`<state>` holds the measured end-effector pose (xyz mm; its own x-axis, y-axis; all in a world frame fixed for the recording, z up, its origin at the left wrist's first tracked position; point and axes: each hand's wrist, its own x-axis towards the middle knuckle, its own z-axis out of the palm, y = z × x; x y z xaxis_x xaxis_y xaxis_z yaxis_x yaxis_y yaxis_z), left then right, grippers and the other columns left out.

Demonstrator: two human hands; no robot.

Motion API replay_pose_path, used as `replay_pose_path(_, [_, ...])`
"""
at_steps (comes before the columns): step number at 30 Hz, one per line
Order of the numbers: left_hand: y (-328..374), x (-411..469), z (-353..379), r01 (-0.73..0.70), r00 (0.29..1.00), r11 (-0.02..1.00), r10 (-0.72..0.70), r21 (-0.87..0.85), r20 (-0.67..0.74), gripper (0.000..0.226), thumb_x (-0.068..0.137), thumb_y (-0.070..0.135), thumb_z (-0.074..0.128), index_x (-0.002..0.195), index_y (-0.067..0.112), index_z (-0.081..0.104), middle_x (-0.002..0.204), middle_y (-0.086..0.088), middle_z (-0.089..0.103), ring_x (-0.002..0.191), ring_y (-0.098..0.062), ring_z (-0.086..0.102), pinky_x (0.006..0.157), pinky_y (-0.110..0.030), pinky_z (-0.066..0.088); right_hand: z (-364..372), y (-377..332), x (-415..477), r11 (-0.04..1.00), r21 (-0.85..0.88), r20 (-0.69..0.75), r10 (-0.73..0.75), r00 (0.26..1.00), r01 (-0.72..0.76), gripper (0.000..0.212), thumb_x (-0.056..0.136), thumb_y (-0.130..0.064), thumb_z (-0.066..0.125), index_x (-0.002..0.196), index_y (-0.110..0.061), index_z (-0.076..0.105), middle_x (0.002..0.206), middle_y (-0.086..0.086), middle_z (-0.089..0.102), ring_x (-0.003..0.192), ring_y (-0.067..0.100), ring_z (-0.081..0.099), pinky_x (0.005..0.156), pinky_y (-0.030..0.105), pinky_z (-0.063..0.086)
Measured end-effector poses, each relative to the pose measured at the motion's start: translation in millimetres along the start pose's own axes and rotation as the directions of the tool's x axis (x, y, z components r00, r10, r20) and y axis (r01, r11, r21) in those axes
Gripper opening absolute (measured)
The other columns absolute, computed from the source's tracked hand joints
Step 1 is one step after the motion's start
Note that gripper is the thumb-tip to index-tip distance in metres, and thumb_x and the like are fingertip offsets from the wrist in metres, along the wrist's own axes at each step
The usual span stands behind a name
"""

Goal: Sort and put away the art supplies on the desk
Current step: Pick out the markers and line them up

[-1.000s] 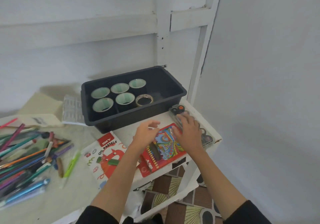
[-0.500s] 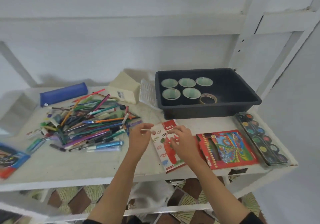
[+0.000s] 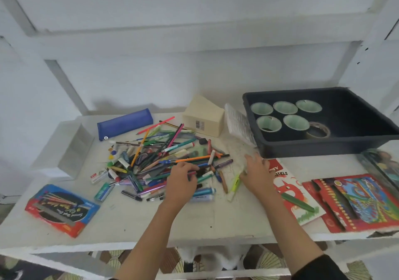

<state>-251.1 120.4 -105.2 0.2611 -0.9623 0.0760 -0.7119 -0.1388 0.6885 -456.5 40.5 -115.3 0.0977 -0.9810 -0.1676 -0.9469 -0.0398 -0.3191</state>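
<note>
left hand (image 3: 181,184): bare | right hand (image 3: 257,176): bare | sleeves (image 3: 317,269): black, pushed up

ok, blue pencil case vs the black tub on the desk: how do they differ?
The blue pencil case is a slim, closed pouch lying on its side at the back left, its contents hidden. The black tub is a much bigger, rigid, open-topped bin at the back right, holding tape rolls standing on end. The case lies beside the loose pen pile; the tub sits further right of it. Both are containers on the desk.
</note>
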Motion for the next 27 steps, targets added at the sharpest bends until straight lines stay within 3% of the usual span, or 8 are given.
replay_pose_path(3, [-3,17,-3,-0.050,0.998,0.999,0.051,-0.016,0.040,0.024,0.086,0.001,0.058,0.101,0.018,0.067,0.111,0.001,0.055,0.114,-0.016,0.047,0.087,-0.017,0.034,-5,1,-6,0.997,0.072,-0.069,0.014,0.998,-0.009,0.052,0.083,-0.029,0.060,0.133,-0.028,0.045,0.145,0.001,0.033,0.129,0.030,0.032,0.100,0.051,0.035])
replay_pose_path(8, [10,37,2,-0.203,0.971,0.977,0.209,-0.057,0.114,0.025,0.086,0.000,0.058,0.105,0.013,0.066,0.103,0.001,0.051,0.104,-0.016,0.047,0.085,-0.016,0.036,-28,9,-28,0.883,0.470,-0.250,0.140,0.958,-0.007,0.034,0.080,-0.025,0.064,0.115,-0.024,0.064,0.117,-0.006,0.063,0.105,0.017,0.057,0.090,0.032,0.045])
replay_pose_path(10, [20,43,6,-0.247,0.960,0.962,0.259,-0.113,0.110,0.030,0.085,-0.002,0.058,0.110,0.015,0.064,0.105,0.001,0.049,0.103,-0.014,0.047,0.087,-0.011,0.036,-41,11,-40,0.788,0.616,-0.261,0.206,0.943,-0.002,0.025,0.083,-0.023,0.061,0.108,-0.025,0.066,0.106,-0.007,0.067,0.086,0.011,0.061,0.074,0.029,0.055])
replay_pose_path(13, [39,53,15,-0.260,0.953,0.953,0.279,-0.155,0.114,0.036,0.090,0.008,0.055,0.126,0.016,0.054,0.117,-0.002,0.048,0.103,-0.016,0.048,0.089,-0.020,0.036,-57,15,-58,0.690,0.723,-0.267,0.252,0.930,0.021,0.009,0.089,-0.023,0.057,0.095,-0.027,0.063,0.091,-0.004,0.065,0.073,0.011,0.061,0.049,0.014,0.050])
replay_pose_path(17, [70,63,20,-0.177,0.966,0.939,0.223,-0.294,0.128,0.048,0.094,0.021,0.056,0.139,0.017,0.041,0.130,-0.001,0.044,0.109,-0.012,0.045,0.096,-0.030,0.040,-76,20,-76,0.448,0.894,-0.131,0.250,0.959,0.005,0.018,0.093,-0.029,0.052,0.094,-0.018,0.066,0.091,-0.001,0.072,0.085,0.018,0.069,0.067,0.046,0.058])
replay_pose_path(21, [98,71,20,-0.024,0.968,0.835,0.156,-0.550,0.196,0.034,0.094,0.030,0.056,0.127,0.022,0.055,0.121,0.005,0.058,0.109,-0.012,0.054,0.092,-0.027,0.043,-90,31,-88,0.417,0.909,-0.085,0.191,0.978,-0.002,0.027,0.099,-0.032,0.041,0.102,-0.013,0.060,0.092,0.001,0.073,0.079,0.024,0.071,0.061,0.038,0.057])
replay_pose_path(24, [117,72,20,0.167,0.954,0.682,0.070,-0.712,0.291,0.011,0.094,0.014,0.057,0.098,0.021,0.066,0.086,0.002,0.070,0.080,-0.015,0.065,0.071,-0.024,0.048,-97,44,-86,0.438,0.898,-0.145,0.233,0.962,0.029,0.020,0.099,-0.031,0.041,0.105,-0.016,0.053,0.091,0.002,0.073,0.073,0.024,0.070,0.051,0.029,0.052])
replay_pose_path(27, [130,74,23,0.246,0.946,0.645,0.005,-0.724,0.325,0.013,0.093,0.010,0.057,0.090,0.019,0.065,0.080,0.003,0.068,0.072,-0.014,0.060,0.066,-0.026,0.044,-105,51,-78,0.434,0.900,-0.204,0.324,0.924,0.047,0.012,0.099,-0.024,0.044,0.098,-0.016,0.053,0.081,-0.003,0.072,0.066,0.020,0.070,0.056,0.030,0.052])
